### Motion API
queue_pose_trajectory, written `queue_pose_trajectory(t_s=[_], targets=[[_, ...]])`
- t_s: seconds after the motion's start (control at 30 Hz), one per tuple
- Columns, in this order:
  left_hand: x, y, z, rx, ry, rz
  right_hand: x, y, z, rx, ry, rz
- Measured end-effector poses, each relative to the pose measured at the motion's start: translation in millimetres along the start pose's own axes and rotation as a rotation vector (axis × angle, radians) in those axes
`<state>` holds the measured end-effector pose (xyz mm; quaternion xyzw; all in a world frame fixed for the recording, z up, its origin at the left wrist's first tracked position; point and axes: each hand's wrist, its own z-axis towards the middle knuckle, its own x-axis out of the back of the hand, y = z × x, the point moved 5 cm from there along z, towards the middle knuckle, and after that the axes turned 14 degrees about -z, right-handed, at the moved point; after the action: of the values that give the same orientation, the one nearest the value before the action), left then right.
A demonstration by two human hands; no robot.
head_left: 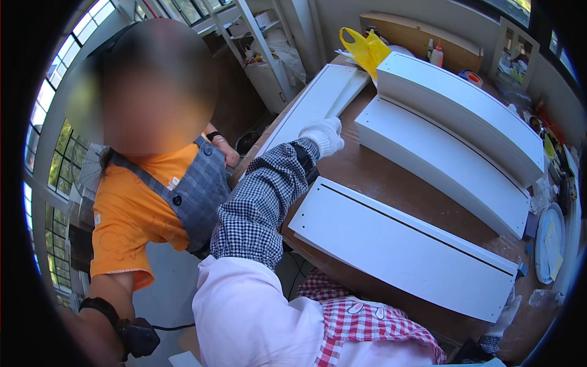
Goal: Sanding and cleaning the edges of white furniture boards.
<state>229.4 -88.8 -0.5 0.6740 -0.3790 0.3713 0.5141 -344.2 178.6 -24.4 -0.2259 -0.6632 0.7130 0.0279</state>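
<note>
I can't tell whether my curled left hand [324, 136], beside the upper-centre white board [310, 99], or my right hand [506, 316], by the lower-right white panel [397, 244], grips anything. The panel looks stiff, slick; best held at both ends.

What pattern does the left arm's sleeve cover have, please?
The sleeve cover is dark-and-white checked, best seen in the head view.

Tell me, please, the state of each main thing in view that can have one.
Left hand: gloved, fingers curled; grip unclear
Right hand: gloved, mostly hidden; grip unclear
Table: cluttered along its right side
Nearest white board: lying flat, groove up
Middle white piece: resting on the table, groove up
Left white board: lying flat
Yellow plastic bag: crumpled, loop raised
Red-tipped bottle: upright
</note>
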Motion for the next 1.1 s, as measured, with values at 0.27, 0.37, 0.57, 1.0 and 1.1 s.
queue_pose_trajectory(t_s=[0.27,0.37,0.57,1.0,1.1], targets=[[29.7,-43.1,-151.7,-0.099,0.376,-0.577,98.7,-32.3,43.1,0.156,-0.013,-0.089],[9.9,-59.9,-184.3,-0.205,0.473,-0.912,30.0,-66.2,28.8,0.212,-0.019,-0.124],[-11.9,-40.2,-233.4,-0.207,0.446,-1.301,-80.5,-40.4,-9.6,0.348,-0.489,-0.458],[-78.0,90.1,-255.8,-0.442,-0.496,-1.720,-257.0,-1.5,-72.7,0.460,-0.815,-0.769],[-80.0,101.1,-252.5,-0.471,-0.502,-1.544,-267.6,-3.6,-71.7,0.707,-0.698,-0.928]])
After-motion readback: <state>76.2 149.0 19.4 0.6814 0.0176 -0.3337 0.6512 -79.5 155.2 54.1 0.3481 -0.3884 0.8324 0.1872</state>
